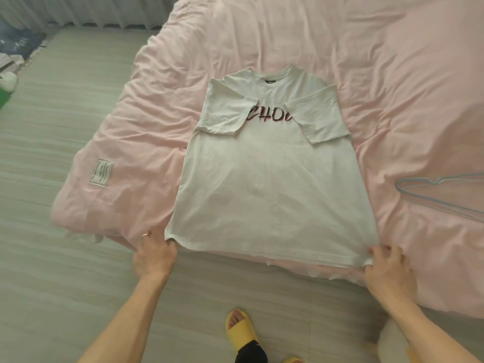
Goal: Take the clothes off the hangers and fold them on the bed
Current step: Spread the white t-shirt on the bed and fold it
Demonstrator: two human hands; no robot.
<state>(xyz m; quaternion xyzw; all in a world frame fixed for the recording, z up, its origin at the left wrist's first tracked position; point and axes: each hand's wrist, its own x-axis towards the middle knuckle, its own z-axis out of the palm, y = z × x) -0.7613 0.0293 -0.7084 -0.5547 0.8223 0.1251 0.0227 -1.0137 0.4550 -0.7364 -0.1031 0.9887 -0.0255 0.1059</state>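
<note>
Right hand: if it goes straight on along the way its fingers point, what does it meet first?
The right hand pinches the hem of the white T-shirt; straight on, it would probably slide over the shirt's front. The blue hanger seems to lie right of that line.

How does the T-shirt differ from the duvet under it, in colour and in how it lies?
The T-shirt is white; the duvet is pink. The T-shirt lies smooth; the duvet is wrinkled. The T-shirt bears dark printed letters on its chest; the duvet bears a small white label near its edge. Both are cloth spread flat.
</note>
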